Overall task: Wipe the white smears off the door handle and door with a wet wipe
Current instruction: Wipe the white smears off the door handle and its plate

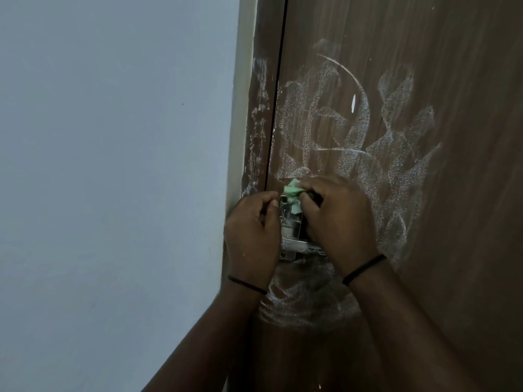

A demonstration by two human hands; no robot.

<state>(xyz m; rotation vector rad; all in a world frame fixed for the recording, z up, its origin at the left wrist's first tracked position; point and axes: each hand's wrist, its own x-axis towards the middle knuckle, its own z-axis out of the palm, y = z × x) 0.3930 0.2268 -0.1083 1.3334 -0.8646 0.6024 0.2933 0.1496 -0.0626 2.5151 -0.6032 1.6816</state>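
Two hands meet at the metal door handle in the head view, and between them they cover most of it; only a strip of shiny plate and a bit of the lower fitting show between the knuckles. The right hand has its fingers curled round a crumpled green wet wipe, pressing it against the top of the handle, so just the wipe's upper fold and one edge peek out. The left hand sits at the handle's left side with fingers curled inward; its fingertips are turned away, and whether they grip the plate or merely rest on it I cannot tell. Each wrist carries a thin black band.

White smears spread in chalky swirls over the brown door above and right of the handle, with another patch below it partly hidden by the forearms. More streaks run down the door frame left of the dark gap. A pale wall fills the left side. The light is dim and the picture grainy. No writing or label can be read anywhere.
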